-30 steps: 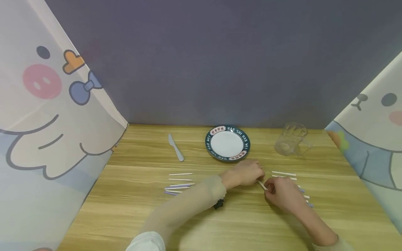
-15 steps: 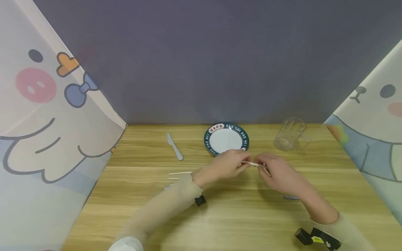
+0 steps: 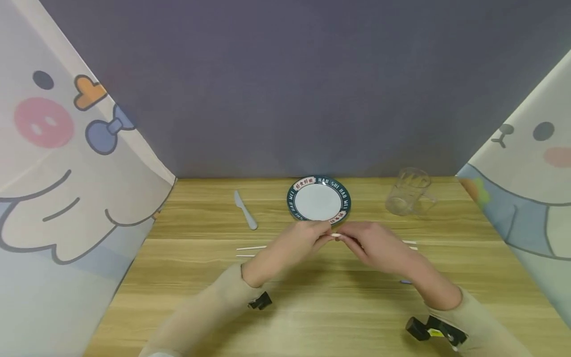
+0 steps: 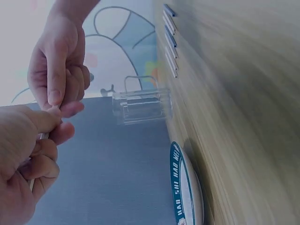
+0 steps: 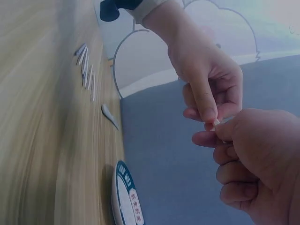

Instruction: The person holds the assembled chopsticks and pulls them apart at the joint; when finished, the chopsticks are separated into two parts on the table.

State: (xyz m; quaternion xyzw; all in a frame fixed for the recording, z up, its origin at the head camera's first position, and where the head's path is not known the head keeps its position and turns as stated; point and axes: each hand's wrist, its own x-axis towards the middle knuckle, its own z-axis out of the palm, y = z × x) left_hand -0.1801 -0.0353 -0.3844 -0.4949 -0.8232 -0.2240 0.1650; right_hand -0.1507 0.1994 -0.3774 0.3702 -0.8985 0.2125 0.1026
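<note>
A thin white stick [image 3: 336, 235] is held up between both hands, just in front of the plate. My left hand [image 3: 296, 243] pinches it between thumb and fingers, and part of it shows beneath the curled fingers in the left wrist view. From the other side my right hand [image 3: 379, 245] pinches its end. The thumbs nearly meet there, and a short white bit of stick [image 5: 216, 123] shows between the fingertips. Most of its length is hidden by the hands. The round plate [image 3: 317, 202] has a white middle and a dark green lettered rim.
Several white and purple sticks [image 5: 86, 70] lie to the left, partly behind the left arm. More sticks [image 4: 171, 42] lie at the right. A pale knife [image 3: 245, 210] is at the back left, and a clear mug [image 3: 407, 192] stands at the back right.
Both hands have risen from the right-hand sticks and moved left toward the plate with a white stick. They have drawn close together around it.
</note>
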